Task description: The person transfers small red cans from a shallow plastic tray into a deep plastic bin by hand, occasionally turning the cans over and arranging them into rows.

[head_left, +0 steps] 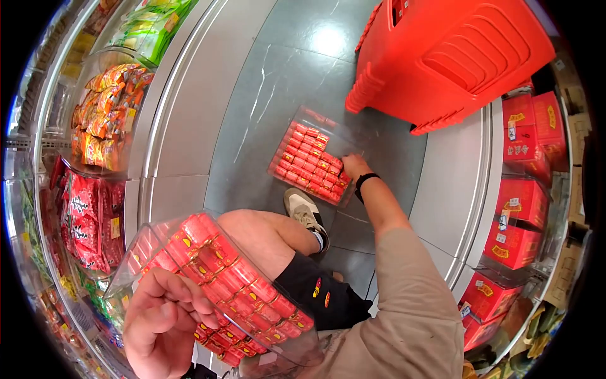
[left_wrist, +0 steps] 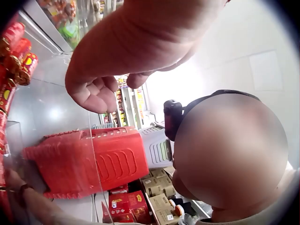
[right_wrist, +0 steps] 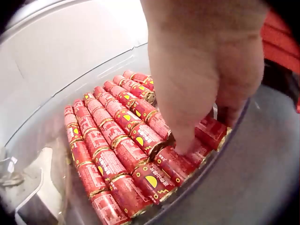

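Observation:
A clear box (head_left: 338,136) on the floor holds rows of red wrapped rolls (right_wrist: 112,136). My right hand (head_left: 355,167) reaches into its right side; in the right wrist view the hand (right_wrist: 201,70) has its fingers around a red roll (right_wrist: 211,132) by the box wall. Another clear box (head_left: 293,350), tilted over my lap, holds stacked red rolls (head_left: 233,278). My left hand (head_left: 165,319) is above that box's left side, fingers loosely curled with nothing between them. The left wrist view shows the same hand (left_wrist: 122,56), with red rolls (left_wrist: 18,56) at the left edge.
Red stacked plastic baskets (head_left: 454,57) stand on the floor at the upper right. Shelves with orange packets (head_left: 104,120) and red bags (head_left: 88,218) line the left; red cartons (head_left: 521,202) line the right. A shoe (head_left: 303,208) is beside the floor box.

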### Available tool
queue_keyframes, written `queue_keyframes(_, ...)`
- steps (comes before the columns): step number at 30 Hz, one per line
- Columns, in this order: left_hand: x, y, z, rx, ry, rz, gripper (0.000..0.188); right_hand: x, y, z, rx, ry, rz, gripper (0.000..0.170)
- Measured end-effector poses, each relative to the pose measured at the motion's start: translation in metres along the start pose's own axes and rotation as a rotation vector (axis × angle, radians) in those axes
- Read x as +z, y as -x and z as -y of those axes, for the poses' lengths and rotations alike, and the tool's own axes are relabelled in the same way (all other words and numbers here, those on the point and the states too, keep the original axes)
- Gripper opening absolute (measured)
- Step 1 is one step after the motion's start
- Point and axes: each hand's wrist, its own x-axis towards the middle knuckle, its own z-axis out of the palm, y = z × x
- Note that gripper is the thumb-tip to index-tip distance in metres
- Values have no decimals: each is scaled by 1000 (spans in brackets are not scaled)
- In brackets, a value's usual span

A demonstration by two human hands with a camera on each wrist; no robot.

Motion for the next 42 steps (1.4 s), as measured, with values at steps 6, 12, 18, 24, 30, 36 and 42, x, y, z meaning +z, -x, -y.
queue_keyframes(6,0,2,3,55,-35,-54,27,9,-11,-9,152,-230,128,42)
queue_keyframes(12,2,-1,12,112,-68,-158,24,-7,7,-5,169,-182,-108,30)
queue_keyframes(18,-7,7,6,62,-46,22,20,-48,44,22,95,-620,-399,28)
queue_keyframes(24,-11,6,1,83,-57,60,14,-184,145,77,-122,-1085,-399,27)
queue_keyframes(30,-3,19,1,163,-264,115,33,-342,294,160,-485,-1291,-128,28)
queue_keyframes(36,6,41,14,483,-525,335,69,-401,370,226,-705,-1289,31,31)
queue_keyframes(42,-19,61,5,708,-716,222,57,-399,386,284,-744,-1188,66,24)
